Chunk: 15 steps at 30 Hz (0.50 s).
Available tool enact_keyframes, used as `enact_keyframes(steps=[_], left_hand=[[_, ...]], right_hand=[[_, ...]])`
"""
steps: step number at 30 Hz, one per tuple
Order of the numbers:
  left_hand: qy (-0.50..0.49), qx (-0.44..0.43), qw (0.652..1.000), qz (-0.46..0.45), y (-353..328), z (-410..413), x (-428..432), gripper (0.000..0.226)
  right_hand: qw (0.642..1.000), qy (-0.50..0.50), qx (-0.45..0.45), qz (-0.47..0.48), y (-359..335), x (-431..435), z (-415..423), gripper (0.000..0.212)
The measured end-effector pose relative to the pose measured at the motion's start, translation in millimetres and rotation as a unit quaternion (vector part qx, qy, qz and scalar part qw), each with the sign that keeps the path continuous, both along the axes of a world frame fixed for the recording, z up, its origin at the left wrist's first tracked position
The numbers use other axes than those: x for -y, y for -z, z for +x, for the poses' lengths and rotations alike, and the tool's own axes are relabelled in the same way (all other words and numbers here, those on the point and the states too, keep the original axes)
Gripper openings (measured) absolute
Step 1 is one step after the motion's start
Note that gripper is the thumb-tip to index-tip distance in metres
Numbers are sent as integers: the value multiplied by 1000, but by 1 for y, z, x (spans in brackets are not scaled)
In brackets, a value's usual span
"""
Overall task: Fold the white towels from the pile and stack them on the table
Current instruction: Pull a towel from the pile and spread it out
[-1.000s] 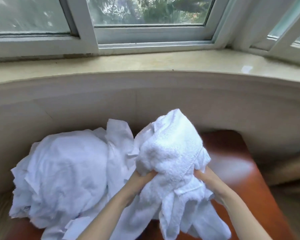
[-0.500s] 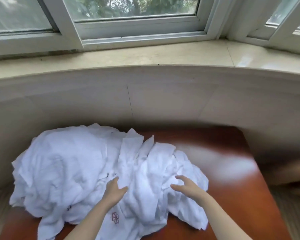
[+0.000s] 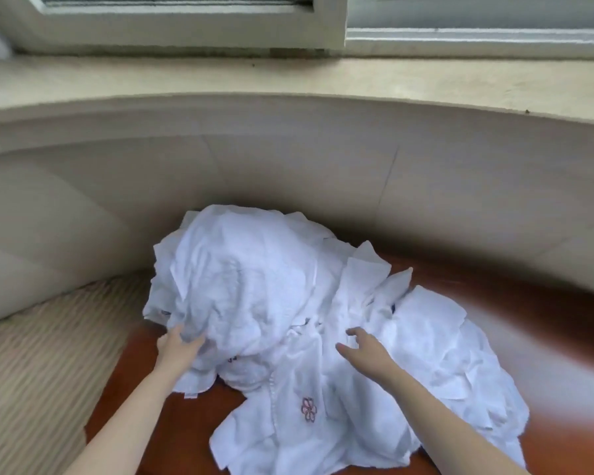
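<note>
Towels (image 3: 288, 303) heaped on the tabletop (image 3: 494, 303), left hand (image 3: 177, 347) at 9 o'clock, fingers pinching cloth, right hand (image 3: 367, 354) at center, fingers spread loose.

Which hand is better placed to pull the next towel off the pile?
Left, probably. The left hand already has its fingers on a fold at the pile's near-left edge, beside bare table. The right hand hovers open over the flat towels, gripping nothing.
</note>
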<state>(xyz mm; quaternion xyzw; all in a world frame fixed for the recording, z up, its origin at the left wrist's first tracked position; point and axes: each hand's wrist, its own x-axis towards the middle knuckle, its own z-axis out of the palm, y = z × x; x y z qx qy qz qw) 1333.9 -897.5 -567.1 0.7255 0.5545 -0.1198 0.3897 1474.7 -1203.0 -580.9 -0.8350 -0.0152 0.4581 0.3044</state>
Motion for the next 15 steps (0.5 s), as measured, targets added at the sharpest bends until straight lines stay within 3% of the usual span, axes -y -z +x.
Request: enact_keyframes(steps=[4, 8, 10, 15], left_hand=[[-41, 83, 996, 13, -2, 17, -60, 66], [-56, 132, 990, -7, 9, 59, -116, 92], [-23, 135, 990, -30, 25, 78, -143, 102], [69, 33, 992, -96, 81, 100, -186, 139]], right_hand=[[995, 65, -5, 72, 2, -79, 13, 76], [972, 201, -29, 122, 18, -149, 44, 104], [967, 237, -22, 87, 37, -174, 60, 115], [967, 249, -25, -44, 98, -197, 75, 138]])
